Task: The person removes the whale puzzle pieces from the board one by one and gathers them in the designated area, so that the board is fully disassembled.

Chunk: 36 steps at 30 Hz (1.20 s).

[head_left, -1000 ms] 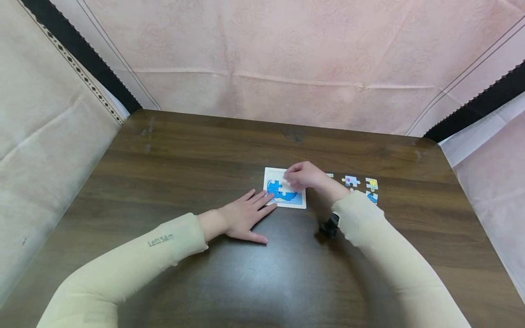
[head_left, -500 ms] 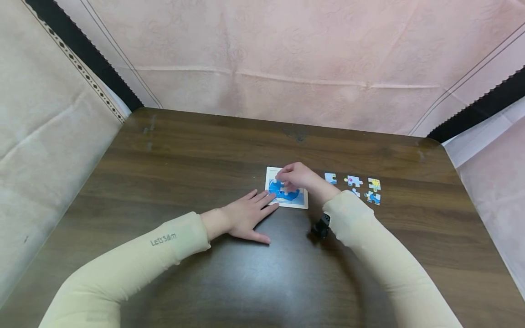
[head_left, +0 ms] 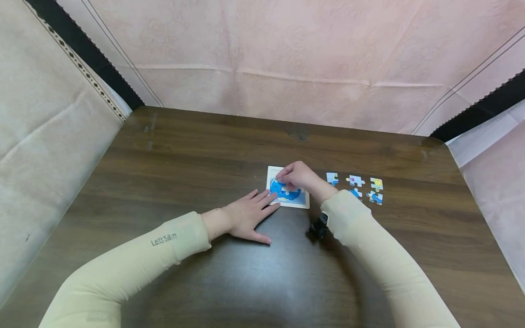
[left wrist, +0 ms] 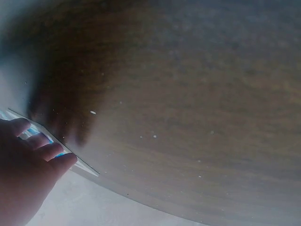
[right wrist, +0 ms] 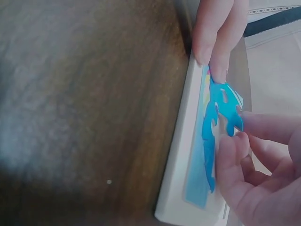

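Observation:
A white-framed jigsaw puzzle board [head_left: 302, 207] with a partly assembled blue picture lies flat on the table. My left hand [head_left: 248, 216] is spread flat, its fingertips resting on the board's left edge. Over the board's upper part is my right hand [head_left: 301, 176], palm down with bent fingers. In the right wrist view, its thumb and a finger pinch a blue puzzle piece [right wrist: 231, 107] at the picture. The fingers cover part of the picture in the head view. The left wrist view shows only the left fingers [left wrist: 63, 161] on the board's rim.
Several loose puzzle pieces lie to the right of the board, among them one with a yellow shape [head_left: 376, 183] and one with a pink swirl [head_left: 355, 181]. A black wrist camera [head_left: 318, 226] hangs under the right wrist. Pale cloth [head_left: 287, 54] stands behind the brown table [head_left: 184, 150].
My right hand has moved left over the board and settled there, uncovering more loose pieces on the right. The left hand stays in place on the board's edge.

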Tool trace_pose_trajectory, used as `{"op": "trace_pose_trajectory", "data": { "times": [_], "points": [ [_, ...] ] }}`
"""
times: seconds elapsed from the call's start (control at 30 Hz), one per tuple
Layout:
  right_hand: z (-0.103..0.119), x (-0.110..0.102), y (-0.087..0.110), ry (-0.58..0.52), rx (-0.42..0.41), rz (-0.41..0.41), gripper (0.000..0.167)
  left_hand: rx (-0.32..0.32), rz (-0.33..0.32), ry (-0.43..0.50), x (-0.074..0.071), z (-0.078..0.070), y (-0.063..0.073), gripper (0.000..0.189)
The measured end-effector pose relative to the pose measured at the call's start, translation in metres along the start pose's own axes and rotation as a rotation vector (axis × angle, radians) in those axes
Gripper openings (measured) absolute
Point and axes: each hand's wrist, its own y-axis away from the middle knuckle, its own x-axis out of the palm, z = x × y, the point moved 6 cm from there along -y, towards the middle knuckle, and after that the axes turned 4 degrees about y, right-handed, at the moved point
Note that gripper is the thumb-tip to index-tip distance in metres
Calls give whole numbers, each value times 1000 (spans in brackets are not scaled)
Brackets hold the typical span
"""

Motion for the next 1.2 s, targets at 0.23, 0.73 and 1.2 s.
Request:
{"op": "trace_pose_trajectory", "data": {
  "times": [0.23,0.73,1.2],
  "points": [
    [0,0,-1,-5,-6,-2,21,3,-7,-14,0,-1,0,92],
    [-4,2,0,-112,1,-12,22,2,-11,-10,-3,-1,1,91],
    [-7,-13,3,-193,19,8,27,-5,10,9,-3,-1,-1,92]
  ]
}}
